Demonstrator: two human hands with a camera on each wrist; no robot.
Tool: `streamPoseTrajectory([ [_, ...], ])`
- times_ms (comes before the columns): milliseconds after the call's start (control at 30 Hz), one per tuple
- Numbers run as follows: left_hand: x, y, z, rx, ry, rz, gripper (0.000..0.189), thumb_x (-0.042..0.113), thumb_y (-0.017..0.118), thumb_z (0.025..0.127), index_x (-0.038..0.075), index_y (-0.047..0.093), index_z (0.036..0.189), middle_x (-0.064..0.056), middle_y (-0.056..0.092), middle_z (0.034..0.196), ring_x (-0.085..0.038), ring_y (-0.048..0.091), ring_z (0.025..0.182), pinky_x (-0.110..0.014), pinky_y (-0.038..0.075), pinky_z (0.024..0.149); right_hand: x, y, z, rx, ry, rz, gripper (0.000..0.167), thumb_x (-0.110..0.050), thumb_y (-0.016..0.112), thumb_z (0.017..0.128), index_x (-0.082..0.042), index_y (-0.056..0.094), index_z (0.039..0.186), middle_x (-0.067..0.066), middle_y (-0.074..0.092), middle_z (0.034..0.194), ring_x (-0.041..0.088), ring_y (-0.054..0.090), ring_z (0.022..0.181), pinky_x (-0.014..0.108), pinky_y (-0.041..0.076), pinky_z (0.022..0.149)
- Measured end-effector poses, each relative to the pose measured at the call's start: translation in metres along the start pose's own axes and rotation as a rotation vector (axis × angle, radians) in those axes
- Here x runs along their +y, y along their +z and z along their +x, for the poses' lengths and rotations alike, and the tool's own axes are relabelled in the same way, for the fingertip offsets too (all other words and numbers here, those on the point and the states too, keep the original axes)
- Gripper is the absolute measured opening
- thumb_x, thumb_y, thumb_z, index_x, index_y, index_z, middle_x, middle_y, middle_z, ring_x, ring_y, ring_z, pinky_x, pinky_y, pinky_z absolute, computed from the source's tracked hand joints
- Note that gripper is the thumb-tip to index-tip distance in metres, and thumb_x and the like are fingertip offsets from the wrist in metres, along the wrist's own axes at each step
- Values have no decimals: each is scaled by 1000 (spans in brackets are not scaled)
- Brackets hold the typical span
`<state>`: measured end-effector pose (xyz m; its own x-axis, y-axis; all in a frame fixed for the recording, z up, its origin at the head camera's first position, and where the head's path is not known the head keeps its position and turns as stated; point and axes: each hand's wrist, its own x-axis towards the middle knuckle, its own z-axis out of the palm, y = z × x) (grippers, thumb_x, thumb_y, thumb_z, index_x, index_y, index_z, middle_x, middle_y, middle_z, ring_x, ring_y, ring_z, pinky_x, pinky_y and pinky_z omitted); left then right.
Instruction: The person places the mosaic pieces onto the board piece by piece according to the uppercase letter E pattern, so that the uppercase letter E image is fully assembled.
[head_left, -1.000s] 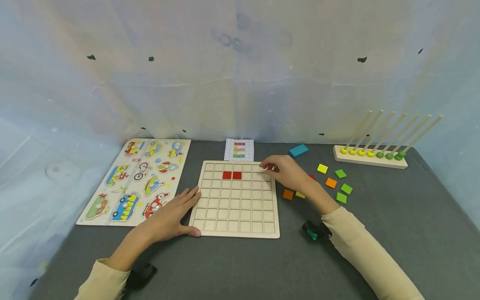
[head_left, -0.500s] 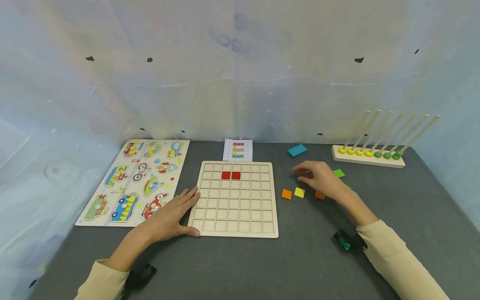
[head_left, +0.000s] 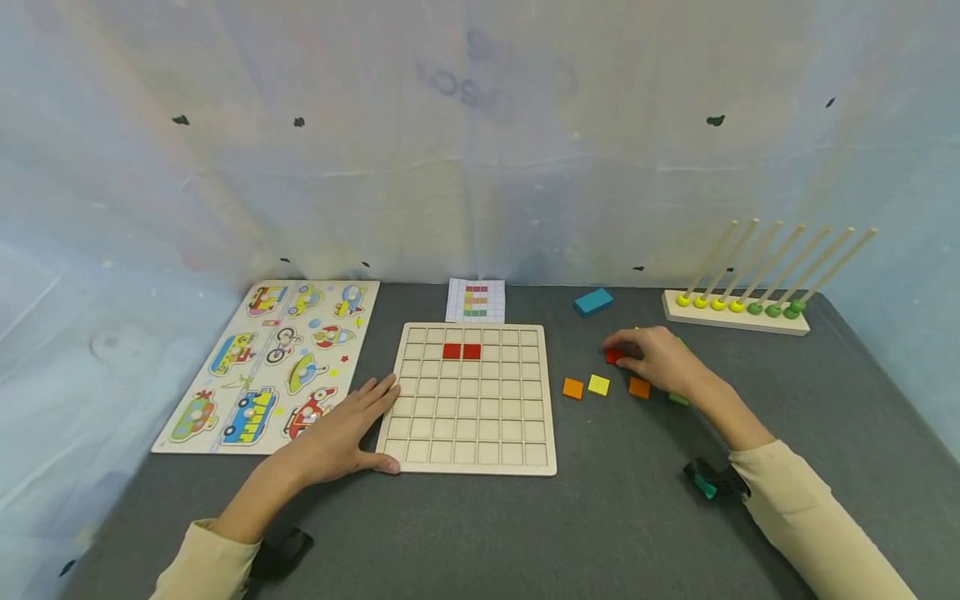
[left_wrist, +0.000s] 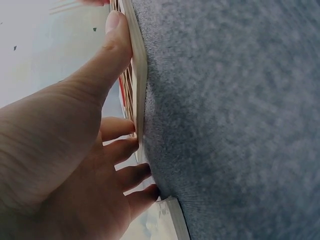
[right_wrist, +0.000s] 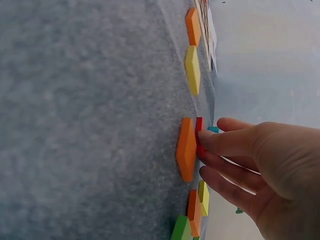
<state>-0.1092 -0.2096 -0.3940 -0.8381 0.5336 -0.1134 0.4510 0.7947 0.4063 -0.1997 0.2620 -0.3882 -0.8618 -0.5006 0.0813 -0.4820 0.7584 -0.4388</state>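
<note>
In the head view a wooden grid board (head_left: 465,467) lies on the dark table, with two red square tiles (head_left: 452,352) side by side in its upper cells. My left hand (head_left: 333,437) rests at the board's left edge, fingers spread, thumb touching the front left corner. To the right of the board my right hand (head_left: 663,358) has its thumb and fingers around a loose red tile (head_left: 614,356). The right wrist view shows the thumb against that red tile (right_wrist: 200,125). Around it lie orange tiles (head_left: 639,388) and a yellow tile (head_left: 598,385); the hand partly hides a green tile (head_left: 678,399).
A printed pattern card (head_left: 476,302) lies behind the board. A vehicle picture puzzle (head_left: 281,367) is on the left. Farther back on the right are a blue block (head_left: 593,302) and a wooden peg stand (head_left: 738,317) with yellow and green beads. A plastic sheet (head_left: 480,150) hangs behind.
My right hand has moved from the board's upper right corner rightward to the loose tiles, and its fingers have come down around the red one. The left hand has stayed in place.
</note>
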Motion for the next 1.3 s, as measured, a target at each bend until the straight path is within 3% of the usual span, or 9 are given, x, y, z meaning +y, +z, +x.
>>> streamPoseTrajectory([
  [433, 0, 0, 1, -13, -5, 14, 107, 60, 72, 77, 1, 28, 153, -18, 20, 161, -45, 16, 145, -61, 23, 113, -9, -7, 11, 8, -18, 37, 32, 9, 71, 83, 5, 68, 114, 10, 71, 95, 26, 66, 87, 44, 57, 76],
  [1033, 1, 1, 1, -16, -9, 8, 107, 60, 72, 77, 1, 28, 153, -18, 20, 161, -45, 17, 145, -61, 23, 113, -32, 7, 40, 27, -90, 97, 32, 7, 71, 85, 2, 68, 117, 11, 70, 98, 25, 66, 90, 38, 57, 78],
  [1300, 1, 1, 1, 1, -8, 18, 107, 61, 72, 76, 1, 28, 153, -17, 20, 161, -44, 17, 145, -61, 24, 113, -47, 19, 58, 37, -94, 198, 32, 4, 70, 86, 4, 67, 118, 14, 69, 99, 28, 66, 92, 37, 57, 80],
])
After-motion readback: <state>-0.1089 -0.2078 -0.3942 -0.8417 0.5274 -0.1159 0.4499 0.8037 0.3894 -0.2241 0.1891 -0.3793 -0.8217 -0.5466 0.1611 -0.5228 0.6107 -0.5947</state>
